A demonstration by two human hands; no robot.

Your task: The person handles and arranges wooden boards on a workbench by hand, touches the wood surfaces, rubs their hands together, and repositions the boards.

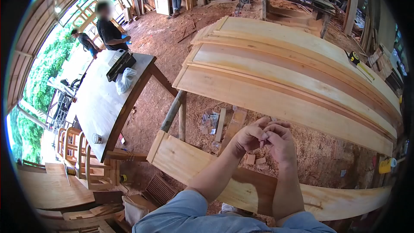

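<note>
My left hand (252,136) and my right hand (279,141) meet in front of me, fingertips pinched together. Whatever lies between the fingers is too small to make out. Both hands are above the sawdust-covered floor, between a stack of pale wooden panels (241,87) and a nearer board (183,155). The nearer board passes beneath my forearms and has a darker brown patch. On the far right of the stack lies a yellow and black tape measure (354,58), its blade pulled partly out.
At the left, a table (97,99) bears a black tool case (120,65), a plastic bag (126,81) and a small tin (96,138). Wooden chair frames (86,159) stand beside it. Several people are farther back. A yellow container (385,166) is at the right.
</note>
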